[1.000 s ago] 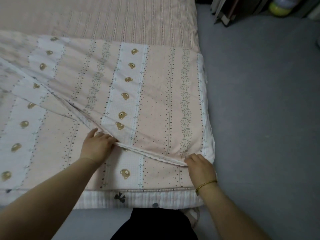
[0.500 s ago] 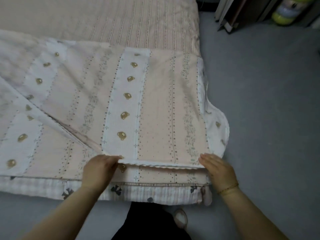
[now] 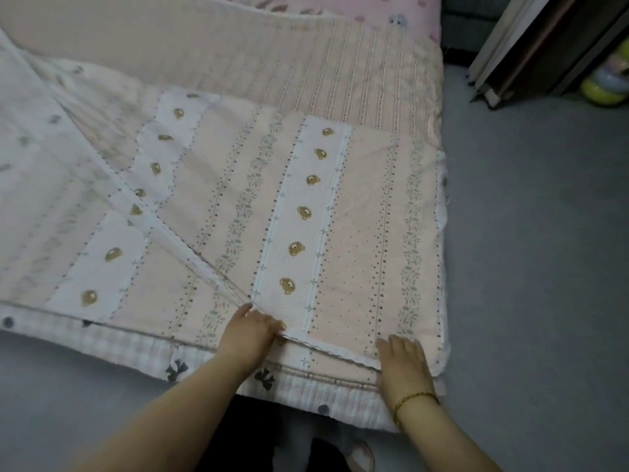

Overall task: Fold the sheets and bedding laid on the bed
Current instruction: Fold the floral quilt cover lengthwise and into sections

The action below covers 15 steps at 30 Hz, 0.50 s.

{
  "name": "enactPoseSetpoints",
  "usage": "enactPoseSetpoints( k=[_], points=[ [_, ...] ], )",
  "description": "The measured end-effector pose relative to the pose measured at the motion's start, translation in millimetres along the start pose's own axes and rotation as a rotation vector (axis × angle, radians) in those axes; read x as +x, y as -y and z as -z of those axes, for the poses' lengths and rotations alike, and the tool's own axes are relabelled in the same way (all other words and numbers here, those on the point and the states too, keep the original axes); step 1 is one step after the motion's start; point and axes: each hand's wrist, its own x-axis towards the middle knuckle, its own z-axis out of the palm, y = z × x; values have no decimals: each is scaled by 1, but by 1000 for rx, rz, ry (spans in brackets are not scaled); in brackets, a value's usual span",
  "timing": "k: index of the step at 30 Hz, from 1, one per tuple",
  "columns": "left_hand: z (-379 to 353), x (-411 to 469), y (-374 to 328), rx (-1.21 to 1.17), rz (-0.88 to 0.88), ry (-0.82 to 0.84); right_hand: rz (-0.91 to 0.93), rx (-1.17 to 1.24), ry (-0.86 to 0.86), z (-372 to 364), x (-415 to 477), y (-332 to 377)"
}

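A pink and white striped quilt (image 3: 357,233) with small brown bear heads lies on the bed, its upper layer folded over the lower one. The folded layer's scalloped edge runs close to the near edge of the bed. My left hand (image 3: 250,335) grips that edge, fingertips tucked under it. My right hand (image 3: 405,366) rests flat with straight fingers on the folded layer's near right corner. Beneath the quilt a white checked layer with dark bows (image 3: 306,393) hangs over the bed's front edge.
A striped beige sheet (image 3: 340,80) covers the far part of the bed, with pink patterned bedding (image 3: 374,8) beyond it. Grey floor (image 3: 527,267) lies to the right. Boards (image 3: 544,39) lean at the upper right beside a yellow-green toy (image 3: 606,86).
Both hands have drawn the folded layer's edge toward me, down to the near edge of the bed. The right corner that hung off the side now lies flat on the bed.
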Motion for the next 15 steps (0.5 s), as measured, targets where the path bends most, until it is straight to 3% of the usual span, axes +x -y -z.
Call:
enactPoseSetpoints(
  k=[2,5,9,11,15],
  points=[
    [8,0,10,49,-128,100,114,73,-201,5,7,37],
    [12,9,59,175,-192,144,175,140,-282,14,40,112],
    [29,14,147,291,-249,111,163,194,-329,25,84,193],
    [46,21,189,344,-233,-4,138,214,-312,31,97,214],
    [70,34,251,294,-176,-12,37,282,-303,41,115,241]
  ],
)
